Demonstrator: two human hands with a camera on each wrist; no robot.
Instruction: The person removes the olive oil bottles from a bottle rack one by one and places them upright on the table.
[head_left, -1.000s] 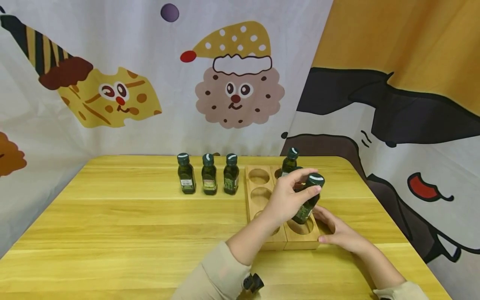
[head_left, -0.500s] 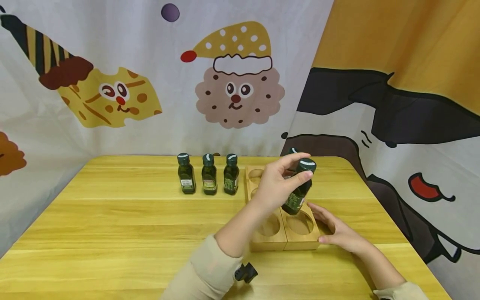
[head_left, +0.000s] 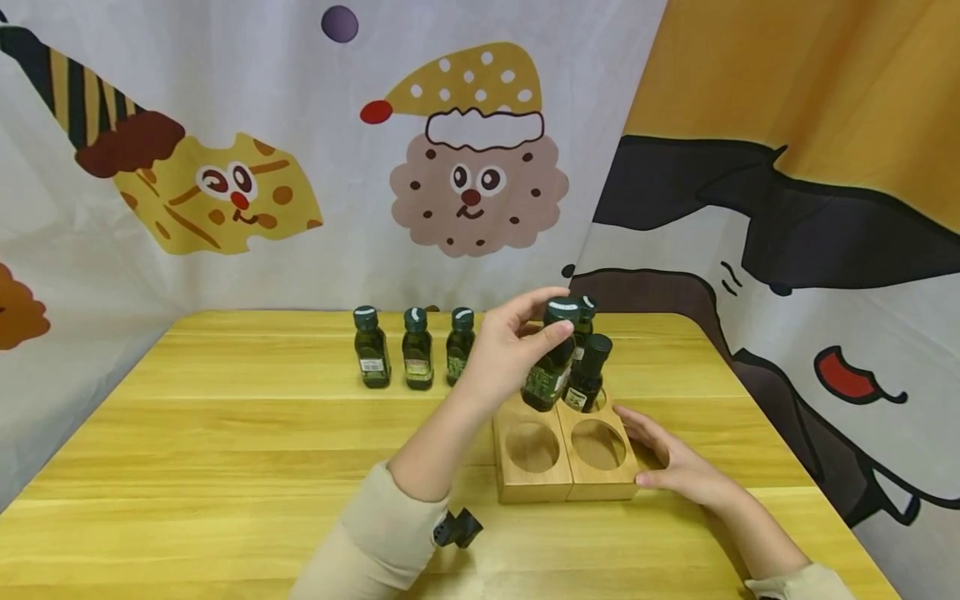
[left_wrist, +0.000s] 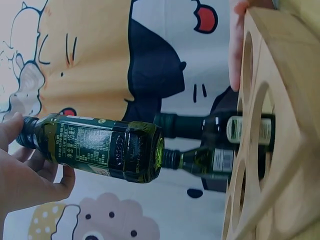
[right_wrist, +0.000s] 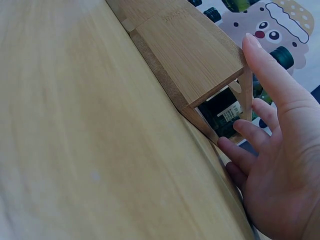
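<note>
Head view: bright, even light; soft shadows on the table (head_left: 225, 467). Wrist views: duller, cooler; the right one's wood grain apparently slightly blurred.

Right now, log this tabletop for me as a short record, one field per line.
left hand: holds a tilted bottle by its cap end, above the wooden rack
right hand: at the wooden rack's right side
rack layout: two columns of round holes
right column: rear bottle and middle bottle in holes
front holes: both empty
table: three upright bottles in a row, left of the wooden rack
backdrop: cartoon-printed fabric
</note>
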